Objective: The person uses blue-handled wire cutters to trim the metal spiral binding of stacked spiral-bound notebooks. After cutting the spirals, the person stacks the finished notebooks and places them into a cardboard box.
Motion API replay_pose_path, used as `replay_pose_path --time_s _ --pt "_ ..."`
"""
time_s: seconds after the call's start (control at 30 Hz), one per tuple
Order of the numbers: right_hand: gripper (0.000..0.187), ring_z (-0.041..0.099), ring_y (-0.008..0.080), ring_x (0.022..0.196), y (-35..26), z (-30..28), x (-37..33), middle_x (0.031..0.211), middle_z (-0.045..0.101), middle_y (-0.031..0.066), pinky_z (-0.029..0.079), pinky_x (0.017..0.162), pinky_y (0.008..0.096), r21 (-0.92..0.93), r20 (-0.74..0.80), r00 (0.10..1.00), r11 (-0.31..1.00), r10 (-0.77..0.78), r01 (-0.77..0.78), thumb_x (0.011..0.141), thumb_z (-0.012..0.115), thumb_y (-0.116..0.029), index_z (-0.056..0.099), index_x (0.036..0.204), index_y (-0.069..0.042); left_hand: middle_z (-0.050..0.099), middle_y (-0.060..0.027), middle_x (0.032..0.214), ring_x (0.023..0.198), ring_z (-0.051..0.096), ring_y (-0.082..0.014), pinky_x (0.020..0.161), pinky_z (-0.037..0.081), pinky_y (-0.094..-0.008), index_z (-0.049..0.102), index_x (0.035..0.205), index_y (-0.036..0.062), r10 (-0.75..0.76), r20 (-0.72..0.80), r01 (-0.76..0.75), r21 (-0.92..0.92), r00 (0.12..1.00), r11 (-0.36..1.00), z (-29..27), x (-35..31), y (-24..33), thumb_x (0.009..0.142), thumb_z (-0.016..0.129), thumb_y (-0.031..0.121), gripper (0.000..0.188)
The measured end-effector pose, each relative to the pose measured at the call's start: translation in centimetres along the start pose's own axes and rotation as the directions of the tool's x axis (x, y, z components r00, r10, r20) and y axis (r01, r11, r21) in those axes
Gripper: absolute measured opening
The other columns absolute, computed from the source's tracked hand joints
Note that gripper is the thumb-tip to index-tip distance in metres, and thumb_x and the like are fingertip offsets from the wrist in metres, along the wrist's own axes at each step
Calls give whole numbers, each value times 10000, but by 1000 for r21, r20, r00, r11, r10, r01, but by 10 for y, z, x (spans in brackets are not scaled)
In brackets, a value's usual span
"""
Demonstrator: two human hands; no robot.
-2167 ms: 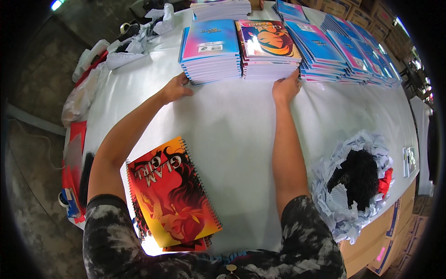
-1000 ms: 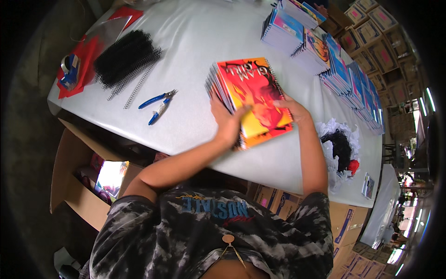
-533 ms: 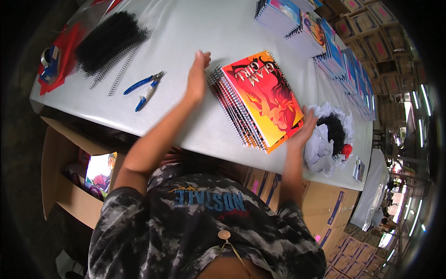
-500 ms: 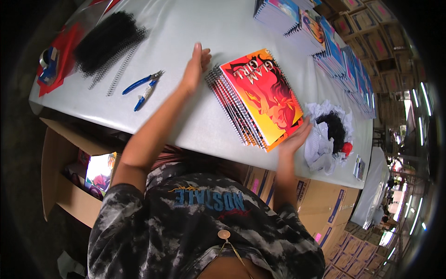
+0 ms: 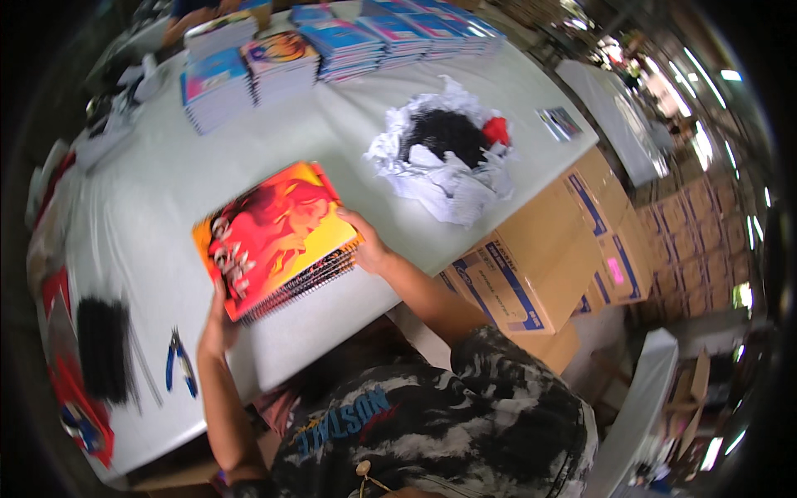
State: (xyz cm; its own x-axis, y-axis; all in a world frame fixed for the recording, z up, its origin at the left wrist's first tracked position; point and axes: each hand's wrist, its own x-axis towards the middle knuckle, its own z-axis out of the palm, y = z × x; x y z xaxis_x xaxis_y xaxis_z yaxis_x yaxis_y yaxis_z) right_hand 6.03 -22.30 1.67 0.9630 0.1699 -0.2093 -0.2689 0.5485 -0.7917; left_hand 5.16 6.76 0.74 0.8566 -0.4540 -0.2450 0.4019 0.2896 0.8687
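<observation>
A stack of spiral notebooks (image 5: 278, 236) with red, orange and yellow covers is between my two hands at the front of the table. My left hand (image 5: 217, 319) grips its near left corner. On the right end, my right hand (image 5: 368, 242) has its thumb on the top cover and its fingers around the edge. Black coil bindings show along the near side. Blue-handled cutting pliers (image 5: 178, 365) lie left of my left hand, beside a bundle of black spiral coils (image 5: 104, 349).
Stacks of blue notebooks (image 5: 340, 48) line the table's far side. Crumpled white paper (image 5: 448, 187) cradles a black tangle (image 5: 448, 137) and a red scrap (image 5: 496, 130). A tape roll (image 5: 79, 423) lies on red plastic at left. Cardboard boxes (image 5: 531, 274) stand right of the table; another person's arm (image 5: 187, 25) shows beyond.
My view has swung right. My left hand, earlier apart from the notebooks, now grips them, and the stack has been turned so its coils face me.
</observation>
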Motion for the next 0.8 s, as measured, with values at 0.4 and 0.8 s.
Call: replay_pose_path --time_s 0.4,0.8 --pt "450 541 179 1084 11 -3 12 1171 574 71 414 935 346 -20 -20 992 992 -121 121 858 501 -357 522 1196 -60 357 -99 1412 1301 335 -217 1081 245 -424 215 1427 80 60 -114 -58 19 992 998 24 -16 9 887 356 620 777" --pt "933 312 231 1305 48 1 3 1432 295 166 265 1056 362 -544 224 652 463 -724 700 831 477 -635 226 1384 72 517 -44 908 776 473 -95 699 391 -233 479 1046 22 785 -538 -406 672 307 619 60 -5 -38 939 439 391 387"
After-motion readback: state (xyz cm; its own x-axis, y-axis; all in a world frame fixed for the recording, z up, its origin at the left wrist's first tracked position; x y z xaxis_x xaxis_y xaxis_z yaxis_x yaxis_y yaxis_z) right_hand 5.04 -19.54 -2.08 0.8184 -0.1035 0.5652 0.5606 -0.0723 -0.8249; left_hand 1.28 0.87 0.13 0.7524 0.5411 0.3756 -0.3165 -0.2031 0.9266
